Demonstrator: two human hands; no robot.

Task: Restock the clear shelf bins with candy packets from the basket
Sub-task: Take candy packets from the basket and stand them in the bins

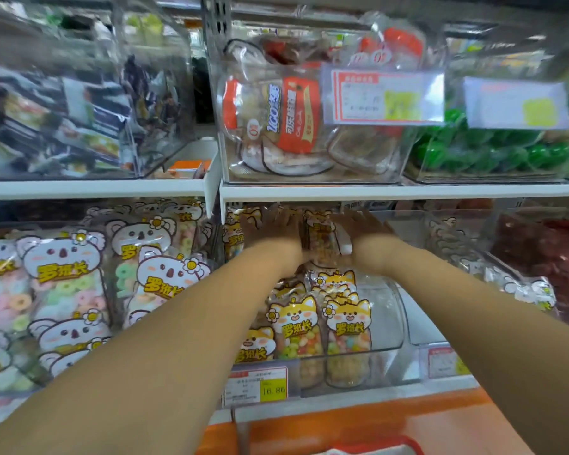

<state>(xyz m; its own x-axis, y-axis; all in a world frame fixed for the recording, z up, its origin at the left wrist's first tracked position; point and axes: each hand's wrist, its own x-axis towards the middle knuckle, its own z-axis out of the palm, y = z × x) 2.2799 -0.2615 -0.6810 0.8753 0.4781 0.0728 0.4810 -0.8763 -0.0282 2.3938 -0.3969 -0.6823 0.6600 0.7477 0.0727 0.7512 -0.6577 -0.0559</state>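
Both my arms reach deep into a clear shelf bin (395, 323) on the lower shelf. My left hand (270, 228) and my right hand (363, 229) flank an upright fox-print candy packet (321, 239) at the back of the bin, one on each side of it. Motion blur hides how the fingers lie on it. Several more fox-print candy packets (322, 323) stand in rows at the front of the same bin. The basket's red rim (380, 445) shows at the bottom edge.
The bin on the left holds koala-print candy packets (66, 277). A bin with dark red packets (546, 257) sits on the right. Upper shelf bins hold cola candy bags (289, 116) and green packets (483, 149). A price tag (257, 385) hangs on the shelf front.
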